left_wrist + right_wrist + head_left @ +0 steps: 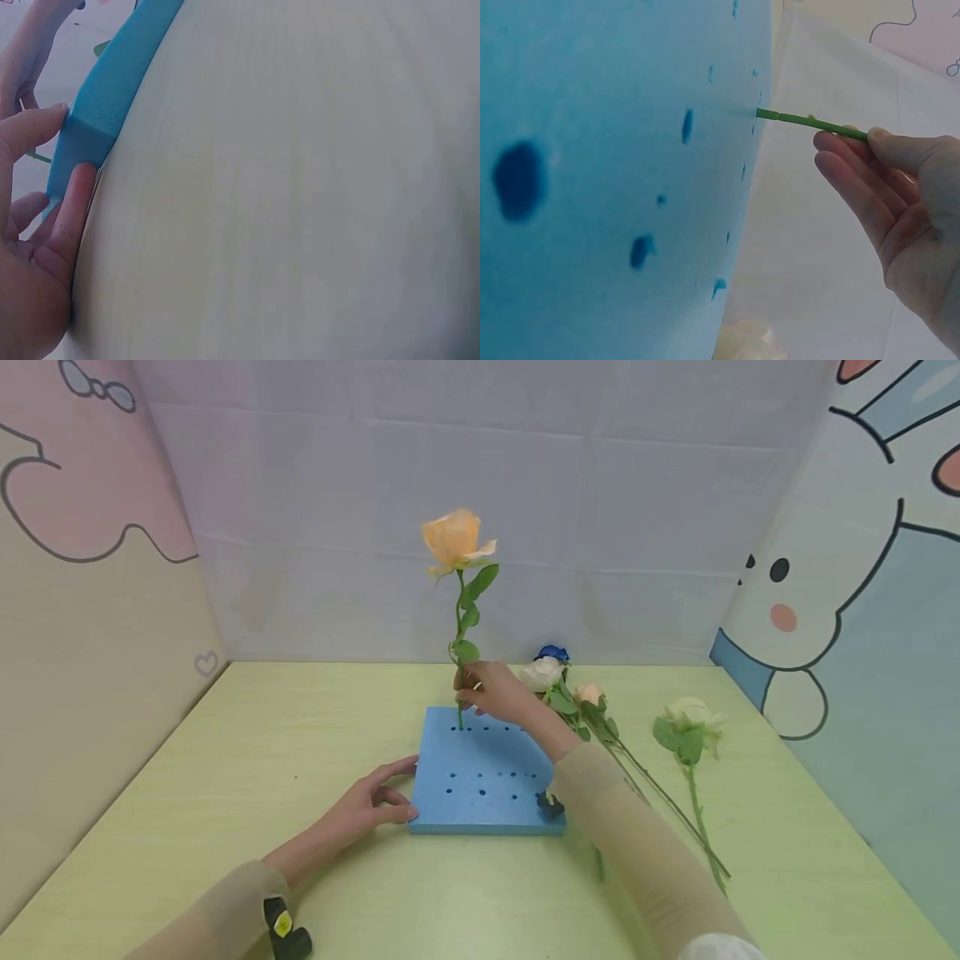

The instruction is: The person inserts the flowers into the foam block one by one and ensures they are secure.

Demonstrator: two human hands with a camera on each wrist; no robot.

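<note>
A peach rose (453, 538) stands upright over the far left part of a blue foam board (487, 752) dotted with holes. My right hand (491, 689) pinches its green stem (810, 121) between thumb and fingers, a little above the board. The stem's lower end meets the board's surface in the right wrist view; how deep it sits I cannot tell. Along the board's left edge my left hand (375, 802) rests, fingers and thumb touching its side. In the left wrist view those fingers (75, 202) lie against the blue edge (90, 127).
Right of the board lie a white rose (542, 673), a blue rose (552, 652) and a small peach rose (589, 693), stems crossing under my right forearm. Farther right is another white rose (692, 714). A dark clip-like thing (550, 807) sits at the board's near right corner.
</note>
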